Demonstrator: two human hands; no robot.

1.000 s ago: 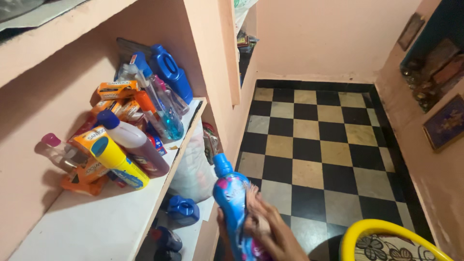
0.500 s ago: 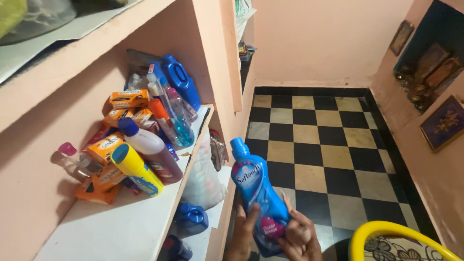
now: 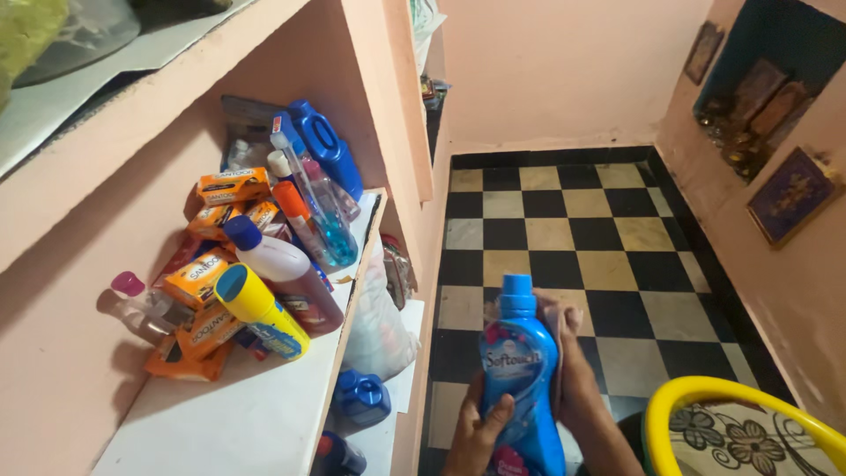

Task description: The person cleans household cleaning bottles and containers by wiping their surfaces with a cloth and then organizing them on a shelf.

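Hands come first, two of them, low in the head view. One tall blue plastic bottle with a blue cap (image 3: 522, 379) stands upright between them, above the checkered floor. The left hand (image 3: 480, 434) is wrapped round its lower body, thumb across the front. The right hand (image 3: 573, 375) presses one pale pink cloth (image 3: 557, 324) against the bottle's right side, fingers closed over it. At the lower right corner sits one round yellow-rimmed basin with a flower pattern (image 3: 731, 427).

Left of the hands, one white shelf board (image 3: 247, 414) juts out, with one white bag (image 3: 377, 326) hanging just beside its edge and two small dark blue containers (image 3: 361, 397) visible under it. On the shelf, nearest, lies one yellow tube with a blue cap (image 3: 260, 310), touching one white-and-maroon bottle with a dark blue cap (image 3: 282, 273). One clear bottle with a pink cap (image 3: 141, 304) lies at the left. At least five orange cartons (image 3: 204, 275) are piled among them; more may be hidden. Behind stand one clear spray bottle holding blue liquid (image 3: 322, 216) and one large blue jug (image 3: 324, 145).

Farther off, the black and cream tiled floor (image 3: 564, 211) runs to the pink back wall. Two dark framed pictures (image 3: 789, 194) hang on the right wall, well apart.
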